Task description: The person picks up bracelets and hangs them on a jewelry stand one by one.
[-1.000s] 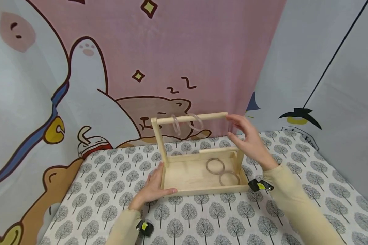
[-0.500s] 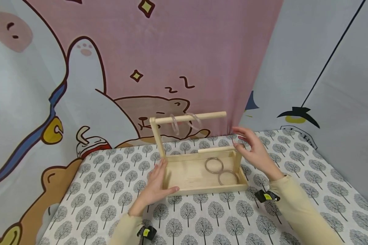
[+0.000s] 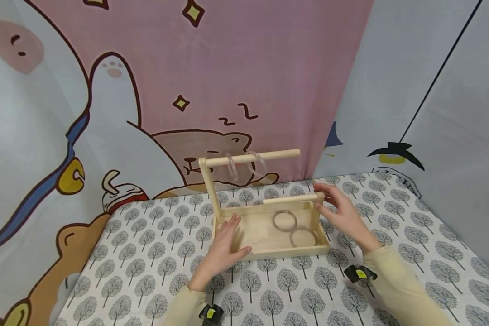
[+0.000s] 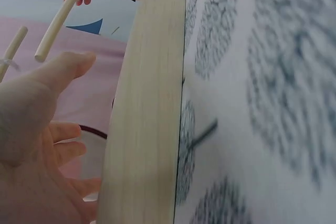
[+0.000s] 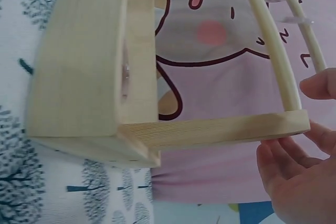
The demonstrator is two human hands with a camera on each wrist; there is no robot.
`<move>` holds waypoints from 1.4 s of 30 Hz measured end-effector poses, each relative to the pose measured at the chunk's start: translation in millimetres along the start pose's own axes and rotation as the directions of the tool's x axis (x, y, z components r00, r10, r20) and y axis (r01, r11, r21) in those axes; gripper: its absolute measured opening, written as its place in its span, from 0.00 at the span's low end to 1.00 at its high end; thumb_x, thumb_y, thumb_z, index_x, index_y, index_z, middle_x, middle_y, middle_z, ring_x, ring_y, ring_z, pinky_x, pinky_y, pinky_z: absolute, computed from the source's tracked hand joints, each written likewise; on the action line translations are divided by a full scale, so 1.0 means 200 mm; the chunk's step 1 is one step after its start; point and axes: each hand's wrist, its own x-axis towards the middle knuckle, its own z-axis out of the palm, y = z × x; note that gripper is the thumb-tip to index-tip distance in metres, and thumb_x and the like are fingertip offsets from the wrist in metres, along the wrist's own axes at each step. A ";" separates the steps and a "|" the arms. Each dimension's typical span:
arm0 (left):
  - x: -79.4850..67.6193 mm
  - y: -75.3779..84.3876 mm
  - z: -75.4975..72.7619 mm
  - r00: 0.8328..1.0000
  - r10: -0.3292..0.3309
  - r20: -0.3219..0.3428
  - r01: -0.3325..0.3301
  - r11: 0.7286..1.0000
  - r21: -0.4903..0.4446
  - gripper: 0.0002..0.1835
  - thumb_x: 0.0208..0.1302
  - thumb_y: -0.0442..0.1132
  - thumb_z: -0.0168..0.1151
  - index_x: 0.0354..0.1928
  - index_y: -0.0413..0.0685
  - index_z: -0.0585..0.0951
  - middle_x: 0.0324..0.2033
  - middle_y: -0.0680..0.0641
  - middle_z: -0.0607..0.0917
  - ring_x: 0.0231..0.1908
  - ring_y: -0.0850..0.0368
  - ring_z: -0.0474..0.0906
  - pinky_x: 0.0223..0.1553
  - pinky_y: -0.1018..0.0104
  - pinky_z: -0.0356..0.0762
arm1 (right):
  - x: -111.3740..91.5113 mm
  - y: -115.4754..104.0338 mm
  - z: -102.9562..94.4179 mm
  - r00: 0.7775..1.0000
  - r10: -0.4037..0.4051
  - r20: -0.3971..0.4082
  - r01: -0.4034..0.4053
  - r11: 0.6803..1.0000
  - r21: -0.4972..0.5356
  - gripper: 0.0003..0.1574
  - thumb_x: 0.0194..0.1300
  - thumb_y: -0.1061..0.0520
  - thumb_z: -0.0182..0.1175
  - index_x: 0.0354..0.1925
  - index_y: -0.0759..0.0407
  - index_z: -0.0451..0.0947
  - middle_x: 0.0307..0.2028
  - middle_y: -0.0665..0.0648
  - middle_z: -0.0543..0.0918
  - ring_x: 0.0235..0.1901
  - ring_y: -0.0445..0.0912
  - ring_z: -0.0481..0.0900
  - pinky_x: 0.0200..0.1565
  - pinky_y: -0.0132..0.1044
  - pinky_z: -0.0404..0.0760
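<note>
Pink and pale cartoon fabric hung behind a tree-print cloth, and on that cloth stood a wooden tray. Inside its right part lay two translucent rings, flat and meeting at their edges. At the tray's right end rose a short post, with a short rod reaching leftward over the tray's back edge. From its left end rose a tall post, bearing a long rod on which two clear rings hung apart from each other.

The right hand had dropped from the free tip of the long rod to the top of the short post. Its fingers curved loosely about the post's end, the thumb set apart from them; whether they gripped the wood, I could not tell. The left hand had shifted inward from the tray's left front corner and now spread over its left part, fingers extended, thumb wide, holding nothing.

So the work at the tray had passed from the upper rod to the lower one, which bore no ring, while all four rings kept their places. Farther out, pale sleeves and black wrist straps showed in front of the tray.
</note>
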 end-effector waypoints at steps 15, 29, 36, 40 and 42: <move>0.17 0.03 0.13 0.999 0.002 0.033 0.001 0.997 -0.072 0.41 0.64 0.47 0.64 0.71 0.32 0.58 0.71 0.34 0.56 0.69 0.37 0.54 0.67 0.44 0.53 | -0.13 0.08 0.00 0.990 0.128 0.060 -0.126 0.991 -0.041 0.37 0.63 0.69 0.60 0.67 0.73 0.58 0.60 0.73 0.69 0.58 0.66 0.69 0.58 0.57 0.69; 0.36 0.13 0.23 0.995 -0.049 0.092 0.056 0.995 -0.081 0.38 0.63 0.43 0.63 0.70 0.35 0.60 0.68 0.36 0.65 0.67 0.40 0.61 0.66 0.48 0.58 | -0.22 0.16 0.03 0.960 0.215 0.182 -0.212 0.977 -0.038 0.38 0.62 0.68 0.61 0.65 0.78 0.57 0.58 0.80 0.66 0.55 0.73 0.69 0.53 0.62 0.72; 0.42 0.14 0.29 0.988 -0.061 0.140 0.069 0.996 -0.060 0.38 0.65 0.47 0.63 0.70 0.37 0.62 0.68 0.38 0.65 0.67 0.42 0.61 0.66 0.50 0.58 | -0.24 0.20 0.03 0.933 0.258 0.252 -0.260 0.965 -0.025 0.41 0.63 0.64 0.61 0.68 0.74 0.55 0.62 0.81 0.62 0.54 0.75 0.69 0.52 0.62 0.73; 0.44 0.14 0.31 0.986 -0.047 0.161 0.062 0.994 -0.092 0.38 0.64 0.45 0.64 0.70 0.34 0.62 0.67 0.36 0.66 0.65 0.41 0.64 0.64 0.49 0.61 | -0.26 0.23 0.03 0.909 0.296 0.293 -0.314 0.949 0.014 0.44 0.64 0.62 0.61 0.71 0.70 0.51 0.63 0.80 0.61 0.57 0.74 0.67 0.54 0.62 0.71; 0.45 0.13 0.33 0.984 -0.039 0.175 0.058 0.993 -0.106 0.38 0.63 0.43 0.65 0.69 0.34 0.62 0.66 0.35 0.67 0.63 0.40 0.66 0.63 0.48 0.64 | -0.27 0.25 0.02 0.897 0.315 0.311 -0.342 0.939 0.037 0.47 0.64 0.60 0.62 0.72 0.69 0.50 0.64 0.79 0.60 0.59 0.73 0.65 0.56 0.62 0.70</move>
